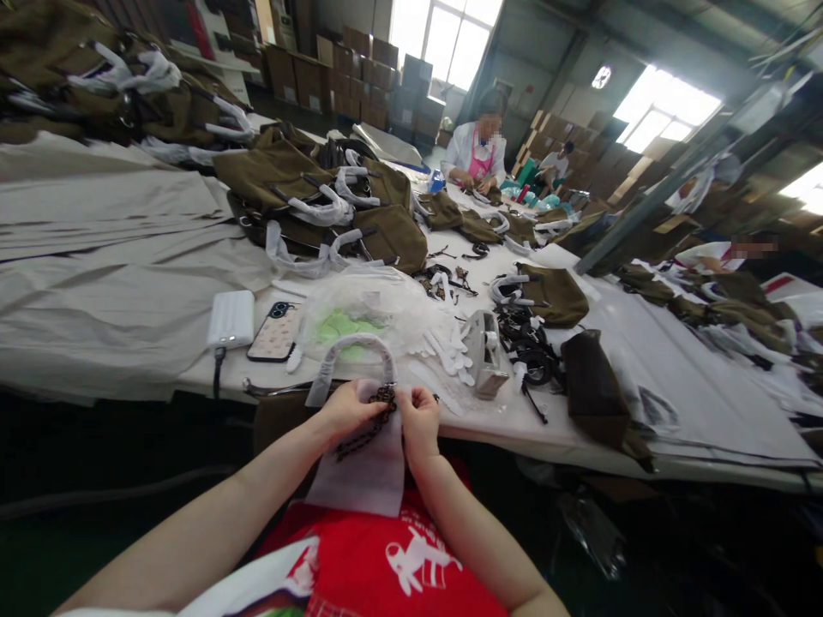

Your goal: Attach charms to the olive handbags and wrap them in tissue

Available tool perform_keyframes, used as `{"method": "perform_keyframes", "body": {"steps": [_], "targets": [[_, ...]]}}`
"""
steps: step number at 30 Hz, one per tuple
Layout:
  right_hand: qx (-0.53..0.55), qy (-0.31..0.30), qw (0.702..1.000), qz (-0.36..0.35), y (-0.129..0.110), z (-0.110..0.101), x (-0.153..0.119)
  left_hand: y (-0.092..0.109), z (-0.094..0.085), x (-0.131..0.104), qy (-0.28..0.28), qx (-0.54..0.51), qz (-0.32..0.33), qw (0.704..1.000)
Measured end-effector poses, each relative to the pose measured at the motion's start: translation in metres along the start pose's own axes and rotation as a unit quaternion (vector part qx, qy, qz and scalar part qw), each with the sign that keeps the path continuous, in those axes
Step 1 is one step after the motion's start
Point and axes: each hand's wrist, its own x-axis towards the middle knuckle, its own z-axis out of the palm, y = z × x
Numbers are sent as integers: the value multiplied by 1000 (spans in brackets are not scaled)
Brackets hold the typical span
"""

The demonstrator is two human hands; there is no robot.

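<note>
Close to the table's front edge, my left hand [351,411] is closed on a dark brown chain [360,441] that hangs below the fingers. My right hand [419,420] pinches at the chain's upper end, by the foot of a wrapped bag handle [360,343]; what exactly lies between its fingertips is hidden. The handle arches above both hands in white wrapping. A sheet of thin white paper [363,480] hangs under the chain, over my red apron [379,557]. Part of an olive-brown bag [279,420] shows left of my left wrist.
Behind my hands lies a clear plastic bag with green contents [347,326]. A phone [275,332] and white power bank [231,319] are to its left. A tape dispenser [487,351], dark straps [533,347] and a dark brown pouch [597,386] sit right. Olive bags [321,188] pile behind; co-workers sit farther off.
</note>
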Motion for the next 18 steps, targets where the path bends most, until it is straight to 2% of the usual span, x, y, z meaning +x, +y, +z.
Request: {"method": "perform_keyframes", "body": {"steps": [2,5,10,16,18], "targets": [[51,-22,996,63,-4,9,1,-6,4,-1,27,58,61,996],[90,-52,991,85,-9,16,0,-10,5,-2,47,92,96,990],[122,-83,987,68,-10,13,-9,-6,0,-2,13,-21,29,999],[60,-169,984,26,-13,4,-6,-4,-2,3,55,-27,5,998],[18,-148,989,17,-15,-1,-1,-1,-6,2,34,-74,-25,996]]}}
